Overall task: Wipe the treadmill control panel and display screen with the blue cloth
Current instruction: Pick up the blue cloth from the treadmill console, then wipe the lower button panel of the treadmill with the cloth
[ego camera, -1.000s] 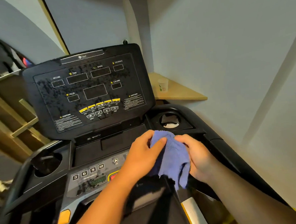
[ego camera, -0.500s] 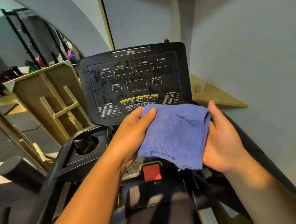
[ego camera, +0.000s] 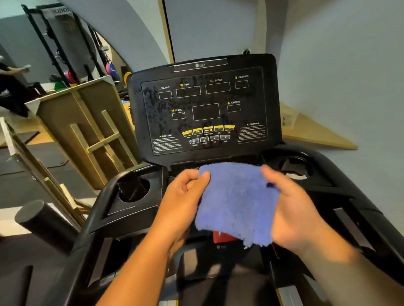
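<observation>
A blue cloth point(ego camera: 235, 203) is spread flat between both hands, in front of and below the treadmill's black control panel point(ego camera: 205, 109). My left hand point(ego camera: 185, 201) pinches its upper left corner. My right hand point(ego camera: 293, 208) grips its right edge with the thumb on top. The panel stands tilted, with dark display windows, yellow buttons point(ego camera: 207, 130) and speckled smudges across its face. The cloth does not touch the panel. It hides most of the lower console and a red stop key point(ego camera: 222, 237).
Cup holders sit at the console's left point(ego camera: 133, 187) and right point(ego camera: 293, 168). A wooden frame point(ego camera: 87, 134) leans at the left, a wooden shelf point(ego camera: 314, 130) juts from the right wall. A black foam roller point(ego camera: 43, 221) lies lower left. A person stands at far left.
The bunched cloth has been opened out flat between my hands. My view has swung left and back, showing the panel more centred and the cloth lower beneath it.
</observation>
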The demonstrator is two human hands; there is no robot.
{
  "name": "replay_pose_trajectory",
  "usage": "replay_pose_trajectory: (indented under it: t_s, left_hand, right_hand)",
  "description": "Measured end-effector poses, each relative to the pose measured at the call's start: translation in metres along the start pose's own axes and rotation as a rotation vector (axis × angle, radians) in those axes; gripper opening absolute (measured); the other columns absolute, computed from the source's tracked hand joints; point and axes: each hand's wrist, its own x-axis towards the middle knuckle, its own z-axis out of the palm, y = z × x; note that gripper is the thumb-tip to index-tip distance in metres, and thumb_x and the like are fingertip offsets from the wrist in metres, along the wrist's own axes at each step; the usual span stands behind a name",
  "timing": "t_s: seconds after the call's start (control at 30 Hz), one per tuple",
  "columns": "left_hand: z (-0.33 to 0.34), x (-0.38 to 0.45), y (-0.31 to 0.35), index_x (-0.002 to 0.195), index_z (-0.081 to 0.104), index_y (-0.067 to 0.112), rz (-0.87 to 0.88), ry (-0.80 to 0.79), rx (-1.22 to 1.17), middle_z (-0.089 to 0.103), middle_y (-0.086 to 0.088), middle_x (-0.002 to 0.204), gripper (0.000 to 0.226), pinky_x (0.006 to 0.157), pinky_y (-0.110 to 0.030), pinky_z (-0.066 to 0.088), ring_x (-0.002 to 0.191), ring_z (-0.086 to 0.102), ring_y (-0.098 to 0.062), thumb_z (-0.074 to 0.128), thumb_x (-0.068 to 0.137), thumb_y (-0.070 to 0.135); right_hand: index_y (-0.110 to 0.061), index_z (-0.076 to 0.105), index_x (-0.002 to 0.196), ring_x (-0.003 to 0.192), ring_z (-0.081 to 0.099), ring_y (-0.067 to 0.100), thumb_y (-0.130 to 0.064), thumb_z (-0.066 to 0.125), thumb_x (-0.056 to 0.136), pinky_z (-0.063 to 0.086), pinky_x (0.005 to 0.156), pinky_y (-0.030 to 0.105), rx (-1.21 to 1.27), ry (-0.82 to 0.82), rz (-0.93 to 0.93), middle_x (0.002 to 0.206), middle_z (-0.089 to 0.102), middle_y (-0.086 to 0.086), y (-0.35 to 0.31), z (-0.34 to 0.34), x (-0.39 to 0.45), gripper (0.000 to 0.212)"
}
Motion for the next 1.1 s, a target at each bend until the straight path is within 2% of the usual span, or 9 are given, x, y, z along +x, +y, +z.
replay_pose_trajectory:
  t_s: [0.07,0.2,0.27,0.37,0.57,0.73,0.9,1.0,1.1]
  left_hand:
    - [0.000,0.000,0.003,0.102,0.067,0.012,0.012,-0.006,-0.064,0.077,-0.005,0.082,0.018,0.067,-0.030,0.058,0.074,0.072,-0.015,0.058,0.103,0.028]
    - [-0.001,0.004,-0.020,0.097,0.069,0.016,-0.024,0.057,0.044,0.076,-0.018,0.095,0.019,0.083,-0.052,0.058,0.087,0.074,-0.034,0.062,0.101,0.033]
    - [-0.006,0.004,-0.034,0.094,0.069,0.019,-0.061,0.060,0.066,0.076,-0.017,0.096,0.018,0.081,-0.049,0.059,0.090,0.072,-0.038,0.063,0.100,0.036]
    - [-0.017,0.004,-0.053,0.099,0.068,0.018,-0.125,0.065,0.083,0.076,-0.011,0.095,0.022,0.076,-0.038,0.060,0.087,0.074,-0.023,0.060,0.101,0.038]
    - [-0.029,0.005,-0.070,0.106,0.068,0.016,-0.183,0.080,0.023,0.076,-0.001,0.094,0.029,0.070,-0.027,0.057,0.085,0.073,-0.015,0.051,0.105,0.038]
    - [-0.077,0.013,-0.095,0.099,0.066,0.022,-0.067,0.344,0.166,0.069,-0.002,0.085,0.013,0.071,-0.035,0.058,0.076,0.067,-0.017,0.055,0.103,0.027]
    - [-0.134,0.004,-0.140,0.098,0.061,0.026,-0.066,0.489,0.556,0.068,0.001,0.083,0.012,0.066,-0.026,0.046,0.075,0.065,-0.014,0.051,0.105,0.026]
    - [-0.150,0.002,-0.168,0.099,0.061,0.027,-0.164,0.417,0.730,0.070,0.003,0.087,0.013,0.071,-0.033,0.053,0.078,0.067,-0.013,0.049,0.106,0.028]
    - [-0.156,0.000,-0.186,0.101,0.063,0.027,-0.263,0.376,0.795,0.071,0.003,0.095,0.021,0.080,-0.038,0.054,0.085,0.066,-0.015,0.044,0.107,0.034]
  right_hand:
    - [0.005,0.040,0.148,0.141,0.041,0.028,-0.051,0.021,0.105,0.023,0.121,0.040,0.119,-0.028,-0.016,0.148,0.046,0.019,0.001,0.004,0.002,0.073]
    - [-0.005,0.071,0.124,0.116,0.066,0.036,-0.048,0.045,0.100,0.056,0.094,0.050,0.171,0.251,0.189,0.132,0.065,0.022,0.022,-0.013,0.005,0.055]
    - [-0.005,0.078,0.107,0.098,0.074,0.033,-0.031,0.040,0.103,0.063,0.075,0.045,0.118,0.354,0.148,0.114,0.074,0.019,0.035,-0.015,0.004,0.046]
    - [-0.007,0.066,0.114,0.080,0.077,0.031,-0.023,0.041,0.105,0.062,0.055,0.041,0.001,0.510,0.142,0.096,0.078,0.016,0.041,-0.013,0.000,0.031]
    - [-0.001,0.065,0.105,0.080,0.069,0.036,-0.023,0.035,0.104,0.056,0.073,0.042,-0.237,0.594,0.131,0.089,0.072,0.019,0.066,-0.010,0.018,0.037]
    - [-0.010,0.064,0.117,0.090,0.076,0.034,-0.030,0.049,0.102,0.063,0.074,0.049,-0.047,0.499,0.048,0.109,0.076,0.015,0.039,-0.042,0.013,0.030]
    - [-0.009,0.062,0.124,0.081,0.068,0.011,-0.032,0.054,0.102,0.056,0.071,0.028,-0.799,0.740,-0.167,0.101,0.071,0.004,0.063,-0.052,0.038,0.032]
    - [-0.019,0.028,0.156,0.129,0.048,0.003,-0.023,0.041,0.107,0.039,0.104,0.017,-1.322,0.544,-0.375,0.154,0.044,-0.004,0.085,-0.046,0.058,0.051]
    - [-0.018,0.017,0.157,0.134,0.043,0.020,-0.031,0.047,0.097,0.034,0.113,0.034,-1.956,0.449,-0.335,0.145,0.040,0.000,0.133,-0.057,0.085,0.068]
